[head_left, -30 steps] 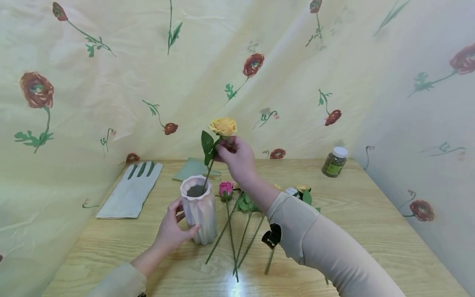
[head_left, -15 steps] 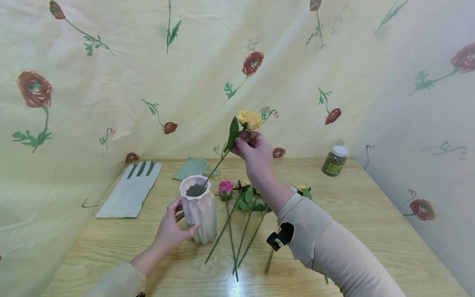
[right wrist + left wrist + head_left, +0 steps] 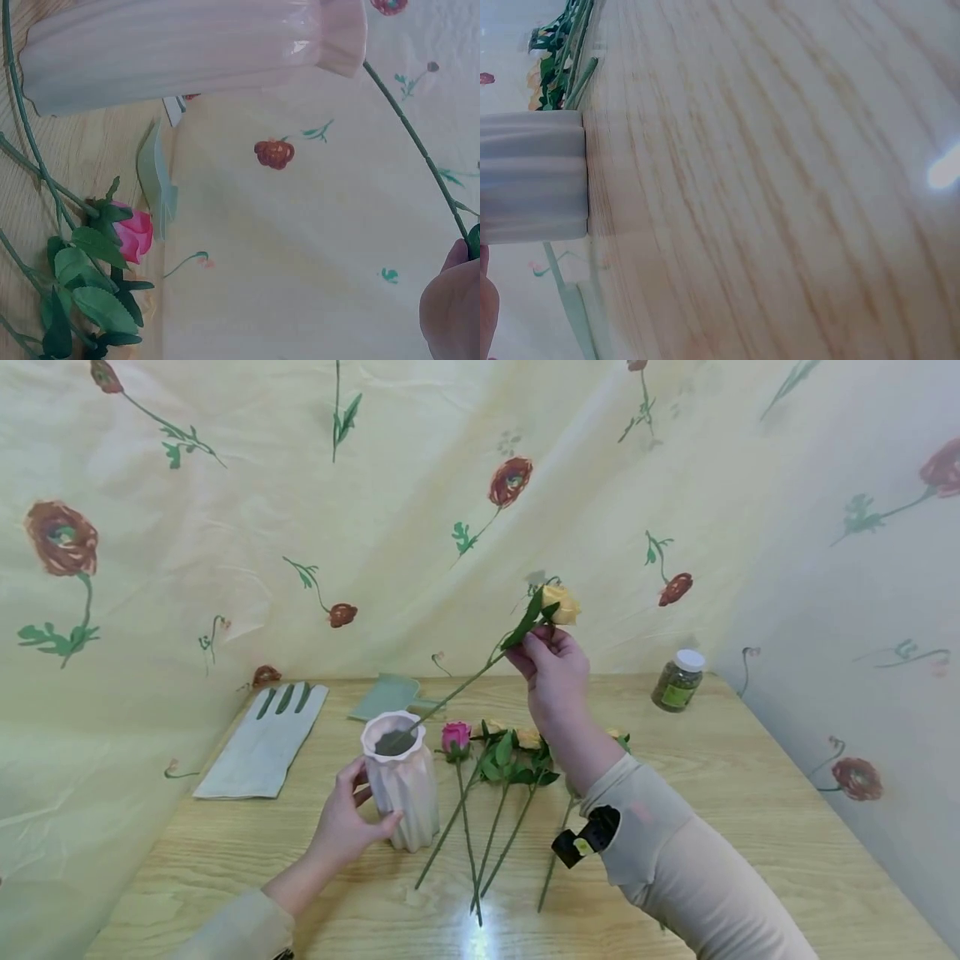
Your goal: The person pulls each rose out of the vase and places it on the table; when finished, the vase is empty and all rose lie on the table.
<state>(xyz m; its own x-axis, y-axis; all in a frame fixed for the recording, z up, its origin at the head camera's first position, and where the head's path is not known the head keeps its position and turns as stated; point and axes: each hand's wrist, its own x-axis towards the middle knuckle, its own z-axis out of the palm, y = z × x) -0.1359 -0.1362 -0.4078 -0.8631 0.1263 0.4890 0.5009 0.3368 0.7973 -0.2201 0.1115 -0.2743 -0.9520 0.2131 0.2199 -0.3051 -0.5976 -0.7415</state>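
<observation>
roses right of vase, jar behind

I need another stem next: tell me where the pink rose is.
In the head view, the pink rose lies on the table, just right of the vase, leftmost of the loose stems.

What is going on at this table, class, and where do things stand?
A person is working with artificial flowers at a wooden table. The left hand grips a ribbed pale vase that stands upright. The right hand pinches a yellow rose just under its bloom; the stem slants down, its lower end at the vase's mouth. A pink rose and other stems lie on the table beside the vase. A jar stands farther back.
</observation>
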